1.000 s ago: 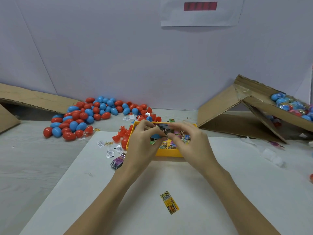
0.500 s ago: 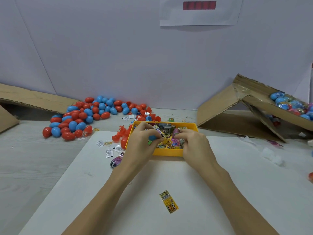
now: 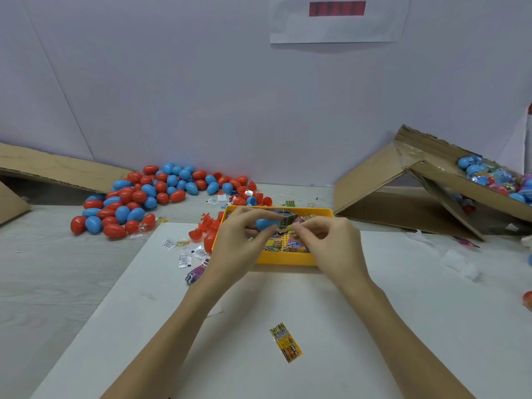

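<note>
A blue egg half is gripped by the curled fingers of the left hand. A small yellowish item is pinched by the right hand, just beside it. Both are held over the yellow tray.

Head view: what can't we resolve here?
- The small piece pinched by the right hand: too small, and fingertips cover it.
- The blue egg in the left hand: whole or half, fingers hide it.
- The yellow tray: both hands hide much of its contents; packet print too small.
- The red strip on the wall sheet: blurred.
- The cardboard box: cut off by the right edge.
</note>
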A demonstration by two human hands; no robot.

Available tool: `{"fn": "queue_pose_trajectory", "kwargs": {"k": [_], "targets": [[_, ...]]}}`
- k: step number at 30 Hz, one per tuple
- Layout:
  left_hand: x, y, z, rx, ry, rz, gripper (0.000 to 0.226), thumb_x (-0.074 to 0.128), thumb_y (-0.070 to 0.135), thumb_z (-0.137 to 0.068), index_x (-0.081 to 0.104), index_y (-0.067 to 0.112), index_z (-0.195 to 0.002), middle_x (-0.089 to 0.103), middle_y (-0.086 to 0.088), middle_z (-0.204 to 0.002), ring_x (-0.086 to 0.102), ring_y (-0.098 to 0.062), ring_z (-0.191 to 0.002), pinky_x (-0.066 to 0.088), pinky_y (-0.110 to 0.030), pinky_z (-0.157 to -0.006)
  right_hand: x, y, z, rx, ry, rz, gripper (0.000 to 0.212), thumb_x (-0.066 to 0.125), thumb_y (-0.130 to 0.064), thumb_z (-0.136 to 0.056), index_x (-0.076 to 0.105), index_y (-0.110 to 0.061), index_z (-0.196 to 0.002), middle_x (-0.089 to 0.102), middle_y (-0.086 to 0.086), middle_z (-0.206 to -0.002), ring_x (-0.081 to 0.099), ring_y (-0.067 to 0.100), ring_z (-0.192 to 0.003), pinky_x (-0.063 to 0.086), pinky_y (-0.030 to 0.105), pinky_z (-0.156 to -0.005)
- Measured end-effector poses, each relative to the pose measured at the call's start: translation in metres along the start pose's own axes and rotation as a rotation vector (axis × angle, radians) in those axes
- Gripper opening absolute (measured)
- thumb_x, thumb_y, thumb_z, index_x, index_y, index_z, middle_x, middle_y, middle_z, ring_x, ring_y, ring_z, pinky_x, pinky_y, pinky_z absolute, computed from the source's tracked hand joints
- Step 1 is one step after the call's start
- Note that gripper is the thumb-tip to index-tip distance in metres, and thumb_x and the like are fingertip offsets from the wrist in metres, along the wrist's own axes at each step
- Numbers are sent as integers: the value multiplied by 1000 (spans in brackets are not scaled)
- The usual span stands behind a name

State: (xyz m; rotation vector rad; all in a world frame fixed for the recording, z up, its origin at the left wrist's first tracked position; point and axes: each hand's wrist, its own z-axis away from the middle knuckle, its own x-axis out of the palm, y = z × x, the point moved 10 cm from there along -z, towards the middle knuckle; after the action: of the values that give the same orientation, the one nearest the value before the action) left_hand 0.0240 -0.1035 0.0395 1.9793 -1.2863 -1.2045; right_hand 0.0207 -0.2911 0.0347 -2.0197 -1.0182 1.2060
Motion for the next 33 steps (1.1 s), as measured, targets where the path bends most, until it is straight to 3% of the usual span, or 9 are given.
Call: {"fn": "queue_pose_trajectory", "kwargs": {"k": [3,5,13,18,23,28,33], "targets": [[2,1,0,-59,-19,162,29,74,20,-93,72,27,-121,71,4,-112,71,-17,-89,62,-31,-80,-9,13,-2,122,43,-160,19,69,-39,-95,78,-30,-81,76,-15,-72,73,0,-73,55,12,-63],[5,1,3,-90,-25,179,36,77,25,-90,68,25,-124,73,4,-108,71,-14,-94,61,-31,-84,-9,13,-2,136,34,-233,16,70,-37,-95,77,-32,-82,76,-15,-73,74,1,-74,57,13,-65],[7,-1,5,-80,1,151,34,77,20,-89,71,14,-121,74,2,-110,71,-15,-101,60,-38,-90,6,10,1,139,-48,-252,16,74,-34,-92,82,-23,-100,78,-11,-82,74,5,-82,62,24,-74],[8,-5,5,-118,-5,292,29,74,20,-92,73,21,-121,75,11,-110,72,-8,-102,61,-28,-88,13,10,2,154,-120,-324,23,77,-26,-90,78,-19,-112,78,-9,-97,74,7,-92,61,21,-79],[8,-10,3,-136,-3,309,41,75,17,-91,66,24,-130,71,14,-120,69,-2,-108,57,-19,-86,18,13,4,233,-135,-520,30,77,-20,-90,75,-13,-119,78,-2,-107,75,14,-99,62,37,-90],[8,-10,3,-138,3,298,41,75,18,-91,65,23,-130,70,14,-120,69,-1,-107,58,-19,-85,14,9,5,198,-64,-518,19,76,-20,-90,75,-23,-109,78,-6,-103,75,10,-97,62,33,-88],[7,-12,3,-147,21,310,34,75,20,-91,69,21,-124,73,13,-114,71,-3,-102,58,-18,-81,13,7,5,172,-35,-484,25,76,-21,-91,77,-18,-115,78,-8,-104,74,6,-97,62,28,-85]]}}
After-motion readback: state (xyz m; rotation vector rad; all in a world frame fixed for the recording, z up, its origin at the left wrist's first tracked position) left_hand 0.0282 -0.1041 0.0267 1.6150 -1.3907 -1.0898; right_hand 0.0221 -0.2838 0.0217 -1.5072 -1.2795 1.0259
